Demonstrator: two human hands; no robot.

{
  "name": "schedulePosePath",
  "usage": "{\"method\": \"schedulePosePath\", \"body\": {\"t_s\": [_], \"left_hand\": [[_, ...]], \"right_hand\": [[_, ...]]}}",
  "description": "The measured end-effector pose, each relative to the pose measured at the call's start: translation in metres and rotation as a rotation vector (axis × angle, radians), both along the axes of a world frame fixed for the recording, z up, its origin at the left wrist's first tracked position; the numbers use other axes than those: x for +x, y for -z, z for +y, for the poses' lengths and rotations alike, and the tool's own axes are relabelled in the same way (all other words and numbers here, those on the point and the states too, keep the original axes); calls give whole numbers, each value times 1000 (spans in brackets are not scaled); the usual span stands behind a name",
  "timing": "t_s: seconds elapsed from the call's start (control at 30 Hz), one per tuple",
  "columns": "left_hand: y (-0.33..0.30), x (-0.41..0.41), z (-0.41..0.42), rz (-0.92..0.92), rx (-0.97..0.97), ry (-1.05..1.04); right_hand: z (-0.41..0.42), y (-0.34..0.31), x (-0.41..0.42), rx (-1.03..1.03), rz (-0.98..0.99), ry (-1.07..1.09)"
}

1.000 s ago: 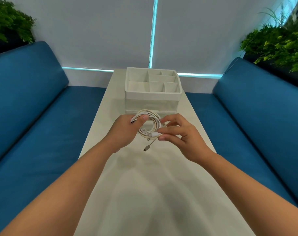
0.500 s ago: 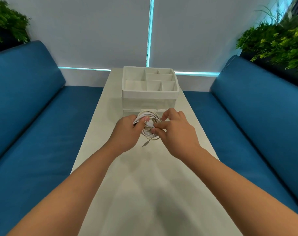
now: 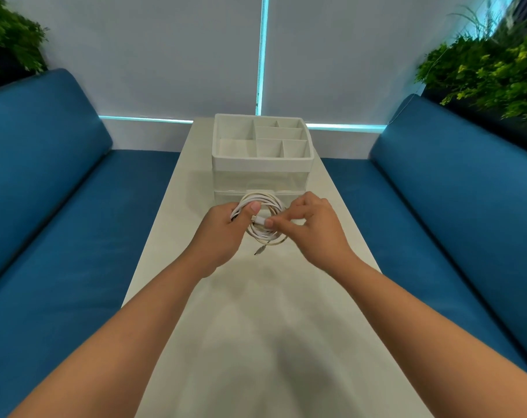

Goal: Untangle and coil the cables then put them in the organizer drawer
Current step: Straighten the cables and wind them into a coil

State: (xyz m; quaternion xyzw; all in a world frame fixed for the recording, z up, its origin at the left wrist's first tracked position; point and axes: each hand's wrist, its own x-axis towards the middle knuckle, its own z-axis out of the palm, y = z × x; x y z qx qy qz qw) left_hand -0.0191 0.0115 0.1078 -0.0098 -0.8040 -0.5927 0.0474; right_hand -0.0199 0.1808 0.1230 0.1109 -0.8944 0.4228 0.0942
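Both arms outstretched, left hand [image 3: 223,233] and right hand [image 3: 313,233] curled, pinching

I see a smooth, slightly glossy white cable [image 3: 263,217] w/ a metal-looking plug tip. Organizer [image 3: 260,159]: matt white plastic, clearish drawer fronts. Table [image 3: 256,342] smooth, satin; benches [image 3: 60,236] matt blue fabric

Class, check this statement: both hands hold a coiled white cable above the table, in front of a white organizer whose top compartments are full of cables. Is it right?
Not quite. In the head view the organizer's top compartments are empty, not full of cables. The rest stands: the left hand and right hand hold the coiled white cable above the table, in front of the organizer.
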Motion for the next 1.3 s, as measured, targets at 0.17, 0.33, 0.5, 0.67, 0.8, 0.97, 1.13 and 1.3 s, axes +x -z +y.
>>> {"method": "schedulePosePath", "body": {"t_s": [0.17,0.33,0.5,0.67,0.8,0.97,1.13,1.3], "left_hand": [[-5,0,-2,-7,70,82],[0,6,-3,-22,14,186],[4,8,-2,-77,16,218],[8,7,-2,-136,9,246],[10,9,-4,-182,51,289],[0,10,-7,-215,86,361],[-1,9,-4,-183,80,294],[2,7,3,-165,64,220]], "right_hand": [[8,-5,-7,-473,-354,-7],[14,-2,-2,-389,-507,-245],[14,5,-1,-275,-421,-232],[15,15,1,-245,-386,-166],[15,20,4,-333,-417,-175],[19,14,9,-530,-540,-283],[20,9,11,-582,-523,-323],[12,19,10,-585,-448,-246]]}}
